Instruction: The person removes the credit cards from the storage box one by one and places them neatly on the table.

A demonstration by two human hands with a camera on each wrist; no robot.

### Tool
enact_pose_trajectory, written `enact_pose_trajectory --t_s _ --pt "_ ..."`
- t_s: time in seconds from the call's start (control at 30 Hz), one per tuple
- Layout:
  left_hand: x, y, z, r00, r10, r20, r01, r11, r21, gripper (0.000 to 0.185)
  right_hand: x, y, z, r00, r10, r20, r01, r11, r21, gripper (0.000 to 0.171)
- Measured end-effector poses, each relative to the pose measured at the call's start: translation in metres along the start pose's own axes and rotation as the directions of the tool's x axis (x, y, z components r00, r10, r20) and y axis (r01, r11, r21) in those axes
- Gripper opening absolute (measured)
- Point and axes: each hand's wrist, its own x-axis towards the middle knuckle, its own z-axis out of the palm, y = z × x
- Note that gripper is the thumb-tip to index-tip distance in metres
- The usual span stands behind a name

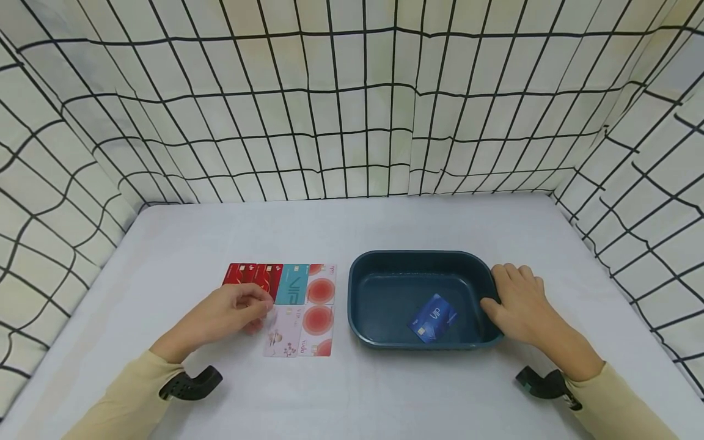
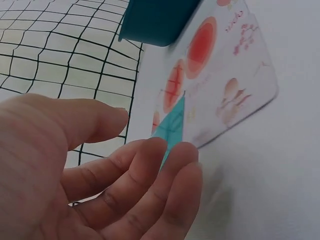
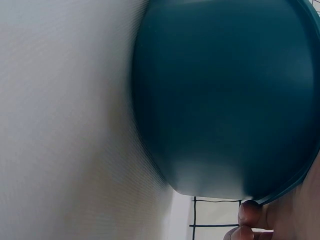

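My left hand (image 1: 236, 308) hovers at the left side of a block of cards, its fingers loosely bent with nothing between thumb and fingertips. The upper row has two red cards (image 1: 241, 272), a teal VIP card (image 1: 293, 284) and a white card with red circles (image 1: 321, 284). Below them lie a pale floral VIP card (image 1: 283, 333) and another red-circle card (image 1: 316, 330). With my right hand (image 1: 519, 302) I grip the right end of a dark teal plastic tub (image 1: 420, 260), thumb over the rim. Inside it lies a blue VIP card (image 1: 432, 318), tilted.
A white cloth (image 1: 352, 397) covers the table. Black netting (image 1: 363, 91) over pale walls rises at the back and both sides. A black wrist device (image 1: 192, 384) sits on each sleeve.
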Motion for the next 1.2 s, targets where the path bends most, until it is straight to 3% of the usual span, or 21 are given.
enact_pose_trajectory --t_s 0.57,0.77,0.9,1.2 --pt "0.02 0.047 -0.013 0.993 0.115 -0.03 -0.113 0.991 0.065 0.025 0.0 0.002 -0.001 1.0 -0.002 0.003 0.002 1.0 0.012 0.026" --pt "0.031 0.071 -0.011 0.992 0.12 -0.036 -0.115 0.987 0.114 0.023 0.0 0.003 -0.001 1.0 -0.006 0.003 0.006 1.0 0.028 0.023" --pt "0.039 0.084 -0.006 0.985 0.171 -0.035 -0.163 0.971 0.173 0.019 0.0 0.003 -0.001 1.0 -0.003 0.002 0.003 0.999 0.035 0.024" --pt "0.054 0.113 0.006 0.969 0.245 0.016 -0.244 0.953 0.18 0.017 0.0 0.004 -0.002 1.0 -0.009 -0.006 0.009 0.999 0.041 0.024"
